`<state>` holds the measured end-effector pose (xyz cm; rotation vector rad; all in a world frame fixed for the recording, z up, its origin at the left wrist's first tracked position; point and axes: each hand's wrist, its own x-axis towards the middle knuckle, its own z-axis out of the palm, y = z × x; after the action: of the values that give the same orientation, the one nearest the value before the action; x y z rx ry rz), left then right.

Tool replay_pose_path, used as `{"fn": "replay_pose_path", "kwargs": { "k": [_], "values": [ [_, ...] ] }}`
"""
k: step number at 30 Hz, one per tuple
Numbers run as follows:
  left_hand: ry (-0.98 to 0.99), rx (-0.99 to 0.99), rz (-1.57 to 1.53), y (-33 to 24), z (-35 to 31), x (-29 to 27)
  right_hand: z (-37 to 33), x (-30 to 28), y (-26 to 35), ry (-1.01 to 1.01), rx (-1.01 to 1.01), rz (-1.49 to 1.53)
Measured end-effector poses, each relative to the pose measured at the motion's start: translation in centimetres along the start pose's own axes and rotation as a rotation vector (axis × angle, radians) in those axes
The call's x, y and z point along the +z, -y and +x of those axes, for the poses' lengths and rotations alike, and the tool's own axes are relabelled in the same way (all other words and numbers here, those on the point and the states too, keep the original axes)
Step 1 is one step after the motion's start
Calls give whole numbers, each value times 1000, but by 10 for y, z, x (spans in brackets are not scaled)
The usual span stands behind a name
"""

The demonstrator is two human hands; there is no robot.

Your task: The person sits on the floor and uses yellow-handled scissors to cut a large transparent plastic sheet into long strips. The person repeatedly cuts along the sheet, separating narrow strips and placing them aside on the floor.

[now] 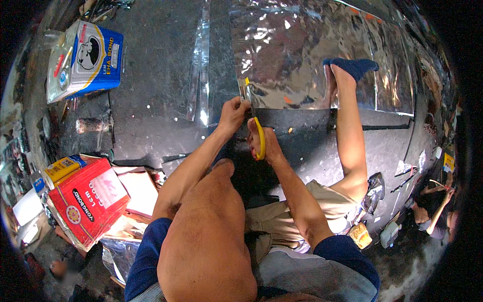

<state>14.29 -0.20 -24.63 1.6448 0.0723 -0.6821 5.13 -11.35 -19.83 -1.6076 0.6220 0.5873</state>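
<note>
The silver sheet lies spread on the dark floor, its near left corner in front of the person. The left hand has its fingers closed in a pinch on the sheet's left edge, close to that corner. The right hand has its fingers wrapped around the yellow handle of the scissors, whose blades meet the sheet beside the left fingers; blade opening cannot be determined. The right foot rests on the sheet near its near edge. Assessment: the sheet appears thin, light and limp, probably slippery and readily creased; it is best held flat between thumb and fingertips along the edge, clear of the blades. The scissors appear rigid, best gripped by the handle.
</note>
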Motion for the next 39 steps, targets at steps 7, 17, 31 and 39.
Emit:
{"fn": "replay_pose_path", "kwargs": {
  "k": [7,17,31,39],
  "values": [
    [29,100,-1,-14,-3,-4,44,-7,16,-9,-11,-3],
    [42,-97,-162,-52,-20,-7,113,-20,65,-160,-427,-394],
    [82,-73,-205,-72,-41,-15,223,-44,147,-203,-229,-301],
    [74,-81,-188,-110,-62,-23,275,-64,213,-155,-189,-160]
  ]
}}
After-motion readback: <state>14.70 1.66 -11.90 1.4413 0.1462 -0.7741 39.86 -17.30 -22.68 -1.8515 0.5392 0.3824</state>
